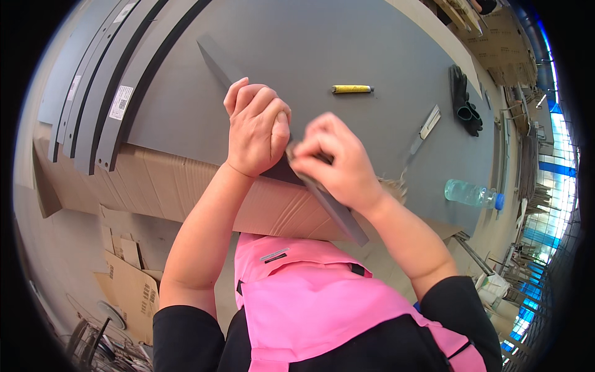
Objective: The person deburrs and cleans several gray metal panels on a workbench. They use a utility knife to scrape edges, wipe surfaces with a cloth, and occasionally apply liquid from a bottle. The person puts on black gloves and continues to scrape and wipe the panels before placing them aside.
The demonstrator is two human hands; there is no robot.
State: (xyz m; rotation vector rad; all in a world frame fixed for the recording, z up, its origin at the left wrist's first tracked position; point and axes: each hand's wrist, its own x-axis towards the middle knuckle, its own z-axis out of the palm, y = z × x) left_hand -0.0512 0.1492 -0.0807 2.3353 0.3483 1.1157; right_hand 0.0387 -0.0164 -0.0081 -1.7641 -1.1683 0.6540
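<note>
A long, narrow grey strip of panel (pixel 338 217) slants across the work surface, its near end jutting past the front edge toward my apron. My left hand (pixel 257 130) is closed around the strip near its middle, thumb on top. Close beside it, to the right, my right hand (pixel 338 161) is curled over the strip's edge and smeared by motion. Something small and dark sits in the right hand's fingers, too blurred to name. Beyond the hands lies a short yellow stick-shaped item (pixel 352 89).
Several long grey panels (pixel 118 105) with labels lie at the left. To the right are a utility knife (pixel 429 123), black gloves (pixel 463 102) and a clear bottle with a blue cap (pixel 474 193). Cardboard (pixel 161 180) covers the grey table's (pixel 384 37) front edge.
</note>
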